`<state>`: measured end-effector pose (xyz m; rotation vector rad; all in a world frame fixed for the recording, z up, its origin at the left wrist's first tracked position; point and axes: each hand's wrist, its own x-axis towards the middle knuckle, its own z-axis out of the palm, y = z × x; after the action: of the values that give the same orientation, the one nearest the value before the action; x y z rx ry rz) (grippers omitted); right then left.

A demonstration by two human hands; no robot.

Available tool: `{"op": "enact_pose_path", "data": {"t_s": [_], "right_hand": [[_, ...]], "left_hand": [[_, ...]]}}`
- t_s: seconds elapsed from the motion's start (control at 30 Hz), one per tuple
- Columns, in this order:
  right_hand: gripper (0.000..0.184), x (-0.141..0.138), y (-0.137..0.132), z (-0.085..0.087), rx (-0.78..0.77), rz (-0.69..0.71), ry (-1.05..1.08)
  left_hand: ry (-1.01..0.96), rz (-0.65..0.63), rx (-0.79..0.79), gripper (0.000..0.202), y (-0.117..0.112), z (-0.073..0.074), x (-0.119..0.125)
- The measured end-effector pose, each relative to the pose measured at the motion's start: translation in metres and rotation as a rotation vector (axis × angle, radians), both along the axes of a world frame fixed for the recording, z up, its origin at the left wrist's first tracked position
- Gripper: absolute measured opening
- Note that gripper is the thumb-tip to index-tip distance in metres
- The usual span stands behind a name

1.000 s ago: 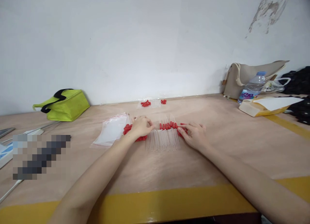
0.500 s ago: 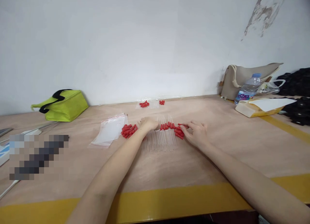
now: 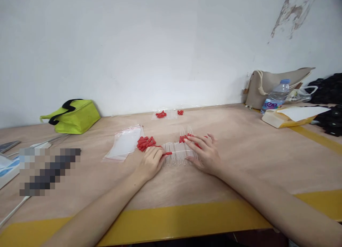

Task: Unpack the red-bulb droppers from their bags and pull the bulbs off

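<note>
My left hand (image 3: 151,163) is closed, with a small red rubber cap (image 3: 167,153) pinched at its fingertips. A thin clear line, which looks like a tube, runs from that cap toward my right hand (image 3: 205,155). The right hand's thumb and fingers are spread over the right end of a row of thin clear tubes (image 3: 173,159). Behind the tubes, several red caps (image 3: 183,138) stand in a row, partly covered by my right fingers, with clear tubes extending beyond them. A pile of loose red caps (image 3: 145,142) lies beyond my left hand.
Clear zip bags (image 3: 125,143) lie left of the pile. Further back, small red pieces (image 3: 161,114) rest on clear plastic. A lime-green bag (image 3: 77,117) stands at the left; a water bottle (image 3: 276,95), a beige bag (image 3: 256,92) and a yellow-white packet (image 3: 288,118) at the right.
My left hand has come back toward me from behind the tubes and now shows a red cap at its fingertips. My right hand has shifted left, over the tubes and row of caps.
</note>
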<state>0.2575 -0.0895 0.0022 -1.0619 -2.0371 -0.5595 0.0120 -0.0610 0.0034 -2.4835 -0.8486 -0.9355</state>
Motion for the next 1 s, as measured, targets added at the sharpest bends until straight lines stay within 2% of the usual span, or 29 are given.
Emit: {"op": "enact_pose_path", "data": {"t_s": [0.13, 0.23, 0.37, 0.53, 0.8, 1.0], "right_hand": [[0.025, -0.005, -0.001, -0.002, -0.037, 0.071, -0.027], [0.020, -0.008, -0.003, -0.004, -0.034, 0.114, -0.068], [0.018, -0.014, -0.006, -0.005, -0.012, 0.161, -0.093], [0.018, -0.014, -0.009, -0.005, 0.001, 0.216, -0.096], [0.018, -0.009, -0.011, -0.009, -0.020, 0.255, -0.120], [0.020, -0.006, -0.011, -0.013, -0.005, 0.253, -0.119]], "left_hand": [[-0.052, -0.114, 0.030, 0.004, -0.003, -0.004, 0.009], [-0.074, -0.163, 0.063, 0.007, -0.004, -0.005, 0.011], [0.008, -0.175, 0.034, 0.020, -0.005, -0.004, 0.011], [0.092, -0.169, 0.067, 0.008, -0.008, 0.001, 0.010], [0.116, -0.205, 0.100, 0.014, -0.014, 0.004, 0.009], [0.117, -0.195, 0.056, 0.017, -0.013, 0.003, 0.009]]}}
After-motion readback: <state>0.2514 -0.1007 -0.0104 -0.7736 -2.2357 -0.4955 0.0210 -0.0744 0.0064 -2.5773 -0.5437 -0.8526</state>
